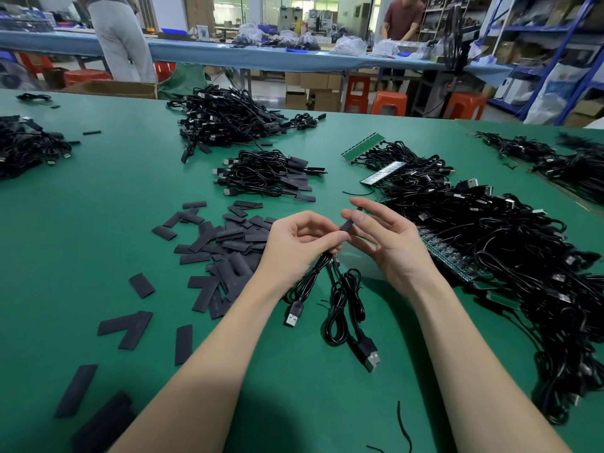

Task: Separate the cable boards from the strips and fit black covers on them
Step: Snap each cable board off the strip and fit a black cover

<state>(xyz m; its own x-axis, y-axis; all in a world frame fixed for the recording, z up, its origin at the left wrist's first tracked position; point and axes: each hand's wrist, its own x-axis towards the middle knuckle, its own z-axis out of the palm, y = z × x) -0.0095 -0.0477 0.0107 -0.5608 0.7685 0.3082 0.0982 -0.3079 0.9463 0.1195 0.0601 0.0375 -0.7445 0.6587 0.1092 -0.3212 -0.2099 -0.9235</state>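
Now keep your left hand [300,243] pinched on the cable [327,273] ends just left of the black cover [347,225], above the worktop [98,197]. Your right hand [385,237] fingers pinch that cover; slide it squarely over the board, which I judge lies hidden inside.

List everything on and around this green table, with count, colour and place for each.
table: one, green, fills the foreground
loose covers: many, black, flat, scattered left of the hands
covered cables: one small pile, black, centre, beyond the covers
large cable heap: one, black, far centre
cables on board strips: one big pile, black cables on green strips, right side
board strip: one, green, at the far end of the right pile
stools: several, orange-red, beyond the table
left hand: holds two black cables that hang to the table
right hand: pinches one black cover
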